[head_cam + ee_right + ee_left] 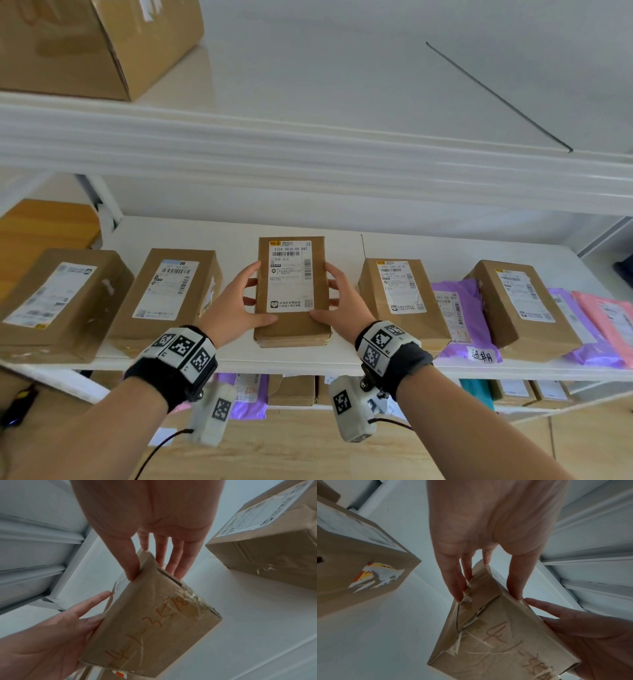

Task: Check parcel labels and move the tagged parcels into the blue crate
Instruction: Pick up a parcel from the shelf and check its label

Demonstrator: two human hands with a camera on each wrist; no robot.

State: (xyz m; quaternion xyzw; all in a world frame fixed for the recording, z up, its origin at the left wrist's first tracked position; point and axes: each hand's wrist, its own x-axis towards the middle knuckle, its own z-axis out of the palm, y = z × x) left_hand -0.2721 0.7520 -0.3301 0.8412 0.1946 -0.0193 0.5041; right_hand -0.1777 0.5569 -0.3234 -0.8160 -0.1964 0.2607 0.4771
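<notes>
Head view: a small brown parcel (293,291) sits on the white shelf (222,359), its white label (289,275) facing up and printed "232A H036-00 D42". The left hand (236,308) holds its left side, thumb lying over the near top face and fingers against the side wall. The right hand (342,306) mirrors it on the right side, thumb on the near top corner. To the left lie 2 larger brown boxes (164,294); to the right, another brown box (400,298), then a purple mailer (460,318) bearing a handwritten tag (481,356), a further box and a pink mailer (606,311) at the far edge.

Left wrist view: the left hand (488,534) has its fingers extended down the parcel's (496,635) taped side, thumb on the opposite edge; whether the parcel is off the shelf I cannot tell. Handwritten marks run across its end face.

Right wrist view: the right hand (150,527) pinches the parcel (154,622) between thumb and nearly straight fingers, while the left hand supports the other side.
</notes>
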